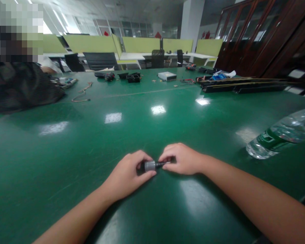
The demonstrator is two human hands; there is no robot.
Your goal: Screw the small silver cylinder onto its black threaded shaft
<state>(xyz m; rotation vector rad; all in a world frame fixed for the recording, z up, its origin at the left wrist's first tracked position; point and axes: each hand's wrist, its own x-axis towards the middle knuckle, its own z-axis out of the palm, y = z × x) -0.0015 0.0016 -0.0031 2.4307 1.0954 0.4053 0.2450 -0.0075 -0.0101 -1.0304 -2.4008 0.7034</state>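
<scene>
Your left hand (129,173) is gripping a grey-and-black cylinder (149,165), and your right hand (182,159) is pinching the thin dark shaft (159,164) at its end. Both parts are lying in line between your hands, at the green table (91,145); they are seemingly meeting already, but what is remaining isn't showing. A bottle (277,138) is sitting well apart.

On the worktop (91,142), I note: device (149,165) between left hand (128,174) and right hand (182,158); bottle (276,139) to their right. Farther back, cable (84,90) left, box (167,76) near centre. Chairs (158,59) behind worktop's far edge.
</scene>
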